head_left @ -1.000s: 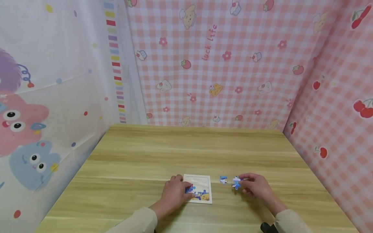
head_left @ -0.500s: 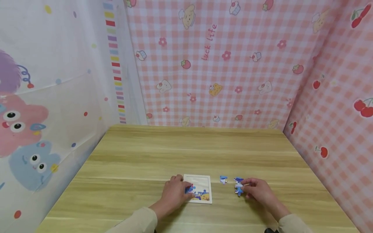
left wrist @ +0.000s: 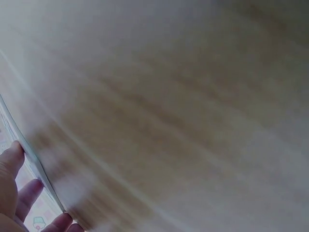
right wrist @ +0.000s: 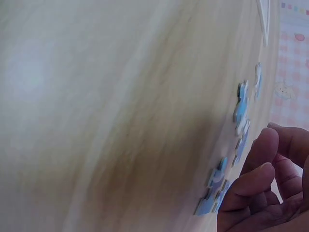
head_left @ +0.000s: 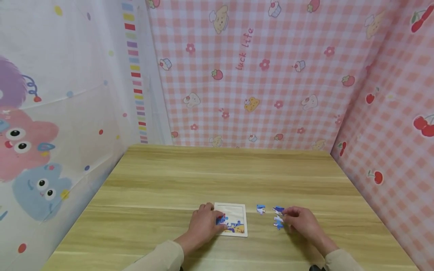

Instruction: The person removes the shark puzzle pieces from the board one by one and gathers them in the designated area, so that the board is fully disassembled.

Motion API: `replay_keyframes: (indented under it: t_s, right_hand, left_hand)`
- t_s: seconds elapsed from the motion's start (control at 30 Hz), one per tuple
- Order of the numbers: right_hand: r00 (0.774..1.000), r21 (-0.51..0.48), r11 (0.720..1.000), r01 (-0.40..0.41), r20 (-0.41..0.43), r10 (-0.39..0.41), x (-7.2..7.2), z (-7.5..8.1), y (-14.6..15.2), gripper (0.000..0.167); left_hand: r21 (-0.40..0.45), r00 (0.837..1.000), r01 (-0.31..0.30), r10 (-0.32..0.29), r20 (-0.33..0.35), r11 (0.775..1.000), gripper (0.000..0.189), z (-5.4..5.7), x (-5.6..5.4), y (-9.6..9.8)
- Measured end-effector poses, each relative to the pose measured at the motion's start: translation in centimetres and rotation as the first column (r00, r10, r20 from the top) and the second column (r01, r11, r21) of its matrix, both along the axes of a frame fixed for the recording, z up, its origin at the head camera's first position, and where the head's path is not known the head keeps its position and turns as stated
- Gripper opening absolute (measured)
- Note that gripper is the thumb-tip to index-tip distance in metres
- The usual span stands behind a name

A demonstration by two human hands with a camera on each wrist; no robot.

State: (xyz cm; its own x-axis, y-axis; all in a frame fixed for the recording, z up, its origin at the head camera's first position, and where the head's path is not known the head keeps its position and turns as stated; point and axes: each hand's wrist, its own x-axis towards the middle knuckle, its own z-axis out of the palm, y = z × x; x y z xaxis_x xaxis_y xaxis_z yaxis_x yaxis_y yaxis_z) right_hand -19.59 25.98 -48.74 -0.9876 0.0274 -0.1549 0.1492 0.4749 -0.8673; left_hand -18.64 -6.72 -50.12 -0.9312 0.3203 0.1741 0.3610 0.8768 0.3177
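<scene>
In the head view, my left hand grips the left side of a white-framed jigsaw tray, with two digits reaching over its inner area. Joined puzzle pieces fill the tray's lower part; the upper part shows bare white backing. The left wrist view has my fingertips along the tray's edge. To the right, my right hand is beside a dark blue puzzle piece and lighter blue pieces, its fingertips at their right edge. In the right wrist view its fingers are loosely bent, with the blue-and-white puzzle pieces lying flat beyond them.
A further blue-and-white puzzle piece lies between the tray and the right hand. The wood-grain table extends behind them to a pink checked cloth backdrop. Printed cloths hang at both sides.
My right hand has shifted slightly right and toward me, and the pieces by it have moved with it and now lie spread out. Its fingers have let go. My left hand stays on the tray.
</scene>
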Motion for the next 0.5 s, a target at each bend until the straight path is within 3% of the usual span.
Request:
replay_keyframes:
  t_s: [0.3,0.5]
  right_hand:
    - [0.997,0.017,0.998,-0.058,-0.042,0.059,-0.2,1.2,-2.5,0.024]
    - [0.997,-0.038,0.997,-0.07,-0.014,0.07,-0.6,1.7,-5.4,0.022]
  left_hand:
    - [0.013,1.0,-0.014,0.014,0.019,1.0,0.045,0.1,-0.1,0.0]
    - [0.049,1.0,-0.007,0.006,0.019,0.999,0.049,0.0,-0.2,-0.4]
